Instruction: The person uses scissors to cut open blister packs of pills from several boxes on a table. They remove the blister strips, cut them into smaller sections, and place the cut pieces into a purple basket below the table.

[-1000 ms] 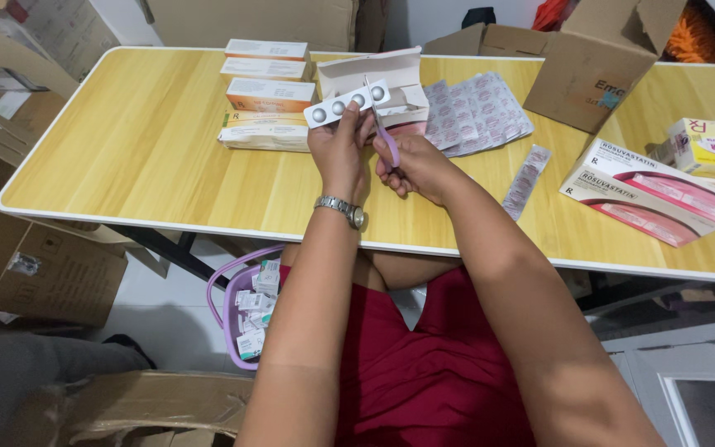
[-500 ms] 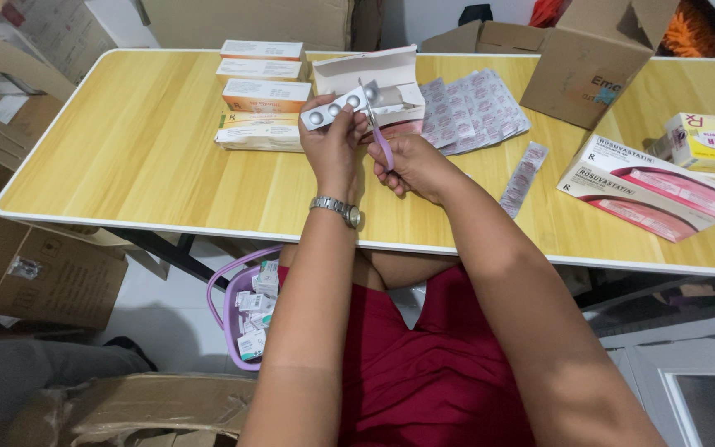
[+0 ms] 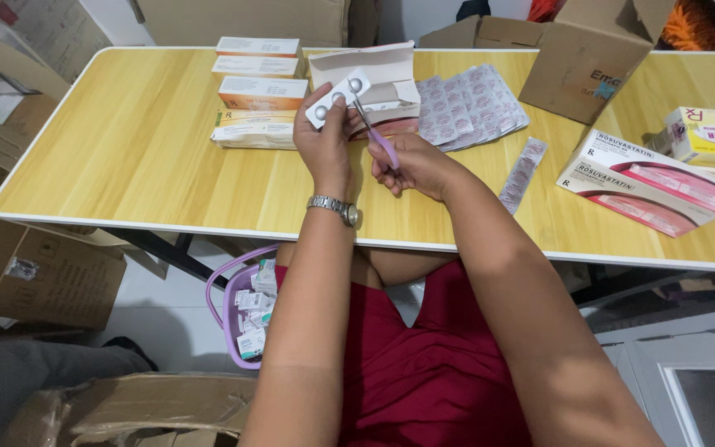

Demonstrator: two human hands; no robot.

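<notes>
Cardboard cartons ring a long yellow wood-grain surface (image 3: 126, 149) that carries a brown cardboard box (image 3: 581, 70) at the far edge, flat medicine boxes (image 3: 262, 99) stacked left of an open white carton (image 3: 374, 70), and a fan of pink-printed blister sheets (image 3: 473, 103). Below its near edge a lilac basket (image 3: 242, 314) of cut blister pieces sits beside the person's red-clad lap. Above the surface, the left hand (image 3: 324, 145), a metal watch on its wrist, pinches a silver blister strip (image 3: 337, 95) between closed fingers, while the right hand (image 3: 415, 165) grips lilac-handled scissors (image 3: 374, 132) whose blades meet the strip's right part.
</notes>
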